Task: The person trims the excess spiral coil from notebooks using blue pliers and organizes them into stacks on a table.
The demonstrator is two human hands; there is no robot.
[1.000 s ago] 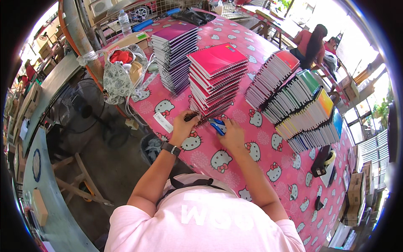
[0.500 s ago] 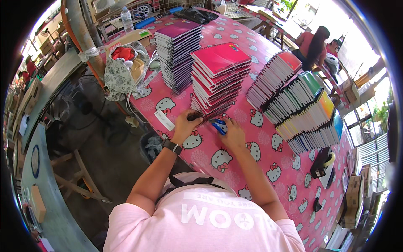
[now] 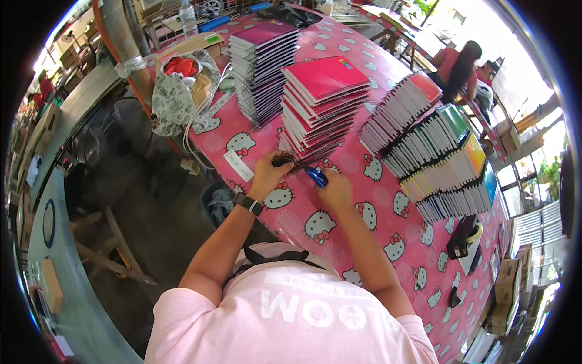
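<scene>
A tall stack of red spiral-bound notebooks (image 3: 327, 82) stands in front of me, its layers fanned out. At its near lower corner, my left hand (image 3: 265, 176) is closed around a dark, tangled-looking thing (image 3: 281, 160) that I cannot make out. My right hand (image 3: 336, 190) grips a blue-handled pliers-like tool (image 3: 316, 176), whose tip points toward the stack's bottom edge beside my left fingers. The tip itself is too small to tell. Left of my left hand lies a white strip (image 3: 238, 165).
Behind the red stack rises a stack of purple notebooks (image 3: 262, 64). Rows of red, green, yellow and blue notebooks (image 3: 424, 161) stand to the right. A patterned bag (image 3: 176, 100) sits at the left table edge. A tape dispenser (image 3: 464, 239) lies far right; a person (image 3: 458, 73) sits beyond.
The view has shifted slightly, so the stacks appear a little further right and higher. My right fingers are folded closer round the blue tool; both hands stay at the stack's corner.
</scene>
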